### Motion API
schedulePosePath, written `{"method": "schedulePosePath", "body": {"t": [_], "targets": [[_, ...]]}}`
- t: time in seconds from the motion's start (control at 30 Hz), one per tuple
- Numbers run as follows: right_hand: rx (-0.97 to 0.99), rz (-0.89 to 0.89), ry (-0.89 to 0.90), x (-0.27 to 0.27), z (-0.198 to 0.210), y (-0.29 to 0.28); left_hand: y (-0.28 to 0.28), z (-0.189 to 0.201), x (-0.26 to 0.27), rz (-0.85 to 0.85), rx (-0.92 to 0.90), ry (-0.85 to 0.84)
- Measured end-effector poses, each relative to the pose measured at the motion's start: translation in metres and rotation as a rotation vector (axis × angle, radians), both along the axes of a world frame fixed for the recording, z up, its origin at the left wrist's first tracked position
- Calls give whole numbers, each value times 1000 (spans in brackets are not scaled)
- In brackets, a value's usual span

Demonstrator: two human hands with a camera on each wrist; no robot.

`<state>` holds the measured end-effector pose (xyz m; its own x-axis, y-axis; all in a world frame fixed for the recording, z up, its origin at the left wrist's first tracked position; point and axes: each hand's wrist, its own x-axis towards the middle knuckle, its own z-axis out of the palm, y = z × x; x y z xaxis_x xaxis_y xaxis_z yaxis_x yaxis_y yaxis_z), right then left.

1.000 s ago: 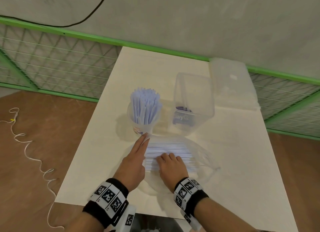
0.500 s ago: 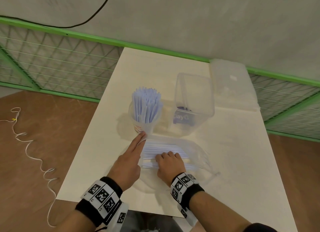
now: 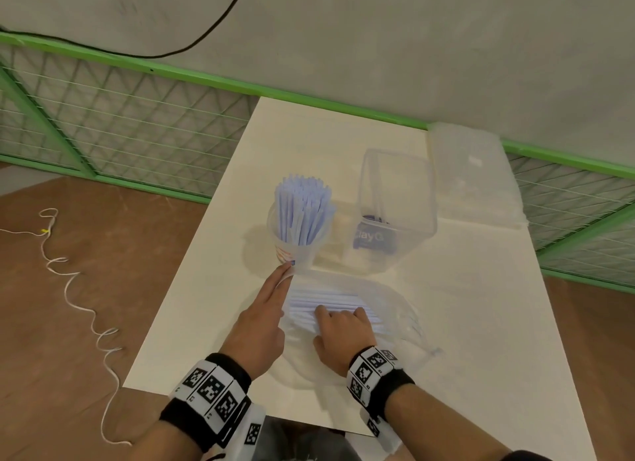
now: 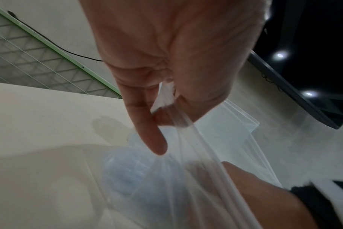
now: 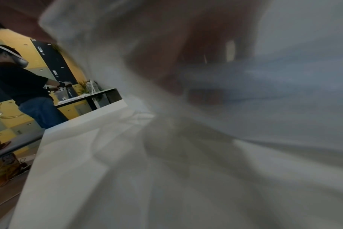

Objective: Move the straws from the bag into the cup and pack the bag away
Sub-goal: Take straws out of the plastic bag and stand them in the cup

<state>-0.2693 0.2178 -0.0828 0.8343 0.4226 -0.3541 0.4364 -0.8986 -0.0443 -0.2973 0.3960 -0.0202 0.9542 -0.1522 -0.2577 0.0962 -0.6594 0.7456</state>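
Note:
A clear plastic bag lies flat on the white table, mouth to the left, with a bundle of pale blue straws inside. My left hand pinches the bag's mouth edge between thumb and fingers, just in front of the cup; the left wrist view shows the film stretched from that pinch. My right hand is inside the bag, fingers curled over the bundle; its wrist view is blurred, showing fingers on bluish straws. The clear cup stands upright, packed with several straws.
A tall clear container with a blue-labelled item stands right of the cup; its lid lies at the back right. Green mesh fencing borders the table's far side. A white cord lies on the floor to the left.
Both hands stay at the bag in the same grips; only the head view has swayed slightly.

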Motion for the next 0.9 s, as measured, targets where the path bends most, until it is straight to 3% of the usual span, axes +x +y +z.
{"method": "schedulePosePath", "body": {"t": [0.9], "targets": [[-80,81,37,2,4,11,-2,-2,3,31,-36,2]]}}
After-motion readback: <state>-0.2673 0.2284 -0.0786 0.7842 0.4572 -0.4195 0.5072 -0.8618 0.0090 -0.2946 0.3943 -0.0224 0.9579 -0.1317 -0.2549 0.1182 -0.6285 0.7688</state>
